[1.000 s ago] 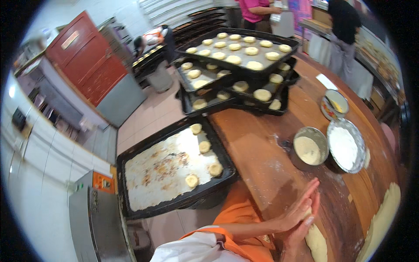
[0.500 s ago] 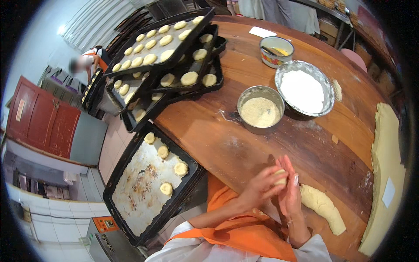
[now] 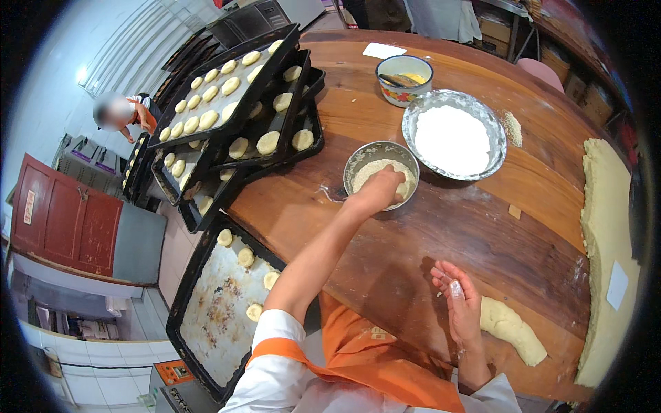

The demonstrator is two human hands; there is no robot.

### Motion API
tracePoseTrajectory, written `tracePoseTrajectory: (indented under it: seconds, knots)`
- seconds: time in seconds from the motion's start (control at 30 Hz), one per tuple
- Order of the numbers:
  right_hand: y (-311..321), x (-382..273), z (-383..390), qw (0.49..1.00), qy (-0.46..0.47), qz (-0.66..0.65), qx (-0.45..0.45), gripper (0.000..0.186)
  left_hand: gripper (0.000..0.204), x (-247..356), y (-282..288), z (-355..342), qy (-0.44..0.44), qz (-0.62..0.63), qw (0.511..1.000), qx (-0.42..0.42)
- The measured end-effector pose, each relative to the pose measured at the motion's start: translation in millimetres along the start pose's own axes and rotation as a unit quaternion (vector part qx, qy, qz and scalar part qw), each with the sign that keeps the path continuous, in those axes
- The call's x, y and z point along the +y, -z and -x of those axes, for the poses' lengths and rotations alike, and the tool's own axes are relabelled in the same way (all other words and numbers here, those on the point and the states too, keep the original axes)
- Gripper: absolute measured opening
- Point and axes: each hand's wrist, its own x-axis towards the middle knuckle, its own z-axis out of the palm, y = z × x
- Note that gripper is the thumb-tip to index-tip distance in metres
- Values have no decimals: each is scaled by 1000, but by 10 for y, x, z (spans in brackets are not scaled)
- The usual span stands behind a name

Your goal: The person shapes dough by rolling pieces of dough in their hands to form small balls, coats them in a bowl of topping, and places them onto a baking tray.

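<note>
My left hand reaches down into a steel bowl of pale grains that look like sesame seeds. Its fingers are curled against the grains, and what they hold, if anything, is hidden. Lower right, my right hand is held open over the wooden table, its palm turned inward and its thumb whitened with flour. Just right of that hand lies a thick, curved roll of dough.
A basin of white flour and an enamel mug with yellow liquid stand beyond the bowl. Stacked black trays of dough rounds rise at left, above another tray with several rounds. A long dough slab lies far right.
My hands have parted from around a small dough piece. The left has gone forward and left into the bowl of grains; the right has stayed by the dough roll and opened.
</note>
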Motion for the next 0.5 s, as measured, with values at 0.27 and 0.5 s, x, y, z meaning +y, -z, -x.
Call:
tracePoseTrajectory:
  seconds: [0.27, 0.5]
  knots:
    - [189, -118, -2, 995, 30, -51, 80, 25, 40, 368, 395, 339, 124, 548, 815, 141]
    - [-78, -182, 32, 995, -24, -87, 40, 17, 36, 686, 125, 882, 43, 907, 415, 48]
